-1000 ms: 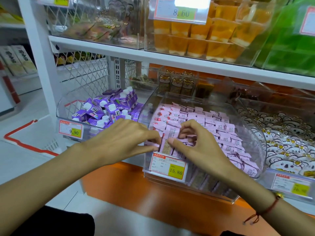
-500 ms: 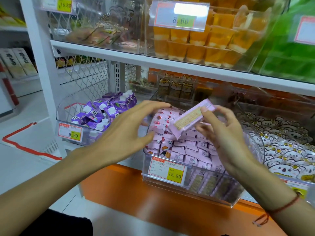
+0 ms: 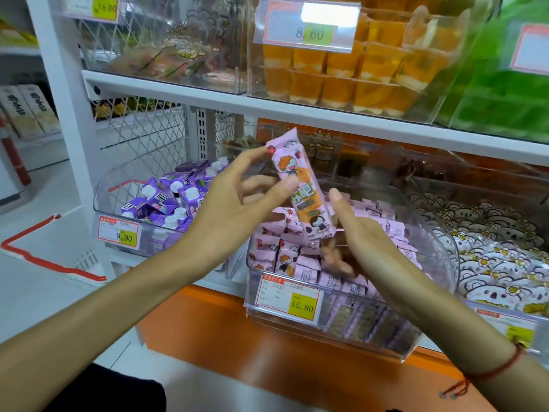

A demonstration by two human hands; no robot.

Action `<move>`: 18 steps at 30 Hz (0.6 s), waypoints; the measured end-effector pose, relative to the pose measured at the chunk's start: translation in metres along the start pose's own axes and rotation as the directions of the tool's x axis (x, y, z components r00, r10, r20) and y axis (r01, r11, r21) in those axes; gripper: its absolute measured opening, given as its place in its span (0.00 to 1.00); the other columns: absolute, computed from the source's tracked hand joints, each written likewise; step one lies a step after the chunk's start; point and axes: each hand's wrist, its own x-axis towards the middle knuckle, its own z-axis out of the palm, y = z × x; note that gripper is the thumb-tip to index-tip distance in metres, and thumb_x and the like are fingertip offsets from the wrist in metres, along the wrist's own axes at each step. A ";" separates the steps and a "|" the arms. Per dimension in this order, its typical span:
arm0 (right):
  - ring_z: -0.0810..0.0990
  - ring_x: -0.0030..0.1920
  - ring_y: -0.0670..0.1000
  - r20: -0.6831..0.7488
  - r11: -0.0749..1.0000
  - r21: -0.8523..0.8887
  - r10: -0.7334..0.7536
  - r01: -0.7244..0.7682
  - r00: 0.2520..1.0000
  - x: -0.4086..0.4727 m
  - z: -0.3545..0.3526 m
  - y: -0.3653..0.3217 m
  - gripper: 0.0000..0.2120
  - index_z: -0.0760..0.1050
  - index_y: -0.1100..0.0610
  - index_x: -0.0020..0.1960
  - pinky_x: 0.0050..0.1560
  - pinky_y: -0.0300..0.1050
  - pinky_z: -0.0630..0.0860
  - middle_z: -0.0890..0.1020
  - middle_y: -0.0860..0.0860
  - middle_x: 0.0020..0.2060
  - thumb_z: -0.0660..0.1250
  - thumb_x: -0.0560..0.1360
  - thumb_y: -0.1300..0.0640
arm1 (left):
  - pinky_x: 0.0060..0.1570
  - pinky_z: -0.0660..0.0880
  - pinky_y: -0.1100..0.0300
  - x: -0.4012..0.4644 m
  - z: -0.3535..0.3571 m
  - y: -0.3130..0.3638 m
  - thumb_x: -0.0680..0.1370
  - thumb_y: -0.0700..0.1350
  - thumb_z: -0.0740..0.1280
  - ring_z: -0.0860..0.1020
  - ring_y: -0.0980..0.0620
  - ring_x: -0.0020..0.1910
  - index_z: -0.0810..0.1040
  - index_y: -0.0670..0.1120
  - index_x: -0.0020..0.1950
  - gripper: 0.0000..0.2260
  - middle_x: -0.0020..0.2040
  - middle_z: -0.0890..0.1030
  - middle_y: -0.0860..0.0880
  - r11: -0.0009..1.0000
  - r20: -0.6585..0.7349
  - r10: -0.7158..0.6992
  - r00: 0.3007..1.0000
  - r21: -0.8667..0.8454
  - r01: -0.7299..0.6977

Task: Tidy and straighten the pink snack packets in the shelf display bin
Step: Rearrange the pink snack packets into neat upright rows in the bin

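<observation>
One pink snack packet (image 3: 300, 185) with cartoon print is held upright above the clear display bin (image 3: 350, 331). My left hand (image 3: 225, 209) pinches it, index finger at its top corner and thumb on its middle. My right hand (image 3: 365, 242) is beside the packet's lower end with its thumb raised. Its fingers are spread and blurred beneath the packet. Several more pink packets (image 3: 285, 251) lie in rows in the bin, partly hidden by my right hand. A price tag (image 3: 289, 298) reading 15.80 hangs on the bin's front.
A bin of purple cartons (image 3: 166, 200) stands to the left, and a bin of white bear-print packets (image 3: 499, 263) to the right. The white shelf (image 3: 297, 108) overhead carries orange jelly cups (image 3: 341, 81). An orange ledge (image 3: 237, 337) runs below.
My right hand lifted one packet out of the bin. The packet turned upright and passed to my left hand, and my right hand dropped to its lower end.
</observation>
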 end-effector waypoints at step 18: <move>0.78 0.51 0.41 0.123 0.899 -0.271 -0.322 0.344 0.939 0.004 0.014 0.023 0.18 0.72 0.46 0.56 0.54 0.30 0.71 0.80 0.42 0.47 0.74 0.70 0.52 | 0.43 0.73 0.73 0.001 -0.019 -0.002 0.69 0.46 0.74 0.82 0.58 0.45 0.76 0.57 0.60 0.20 0.50 0.81 0.57 0.949 0.033 -0.030 0.999 0.314 0.018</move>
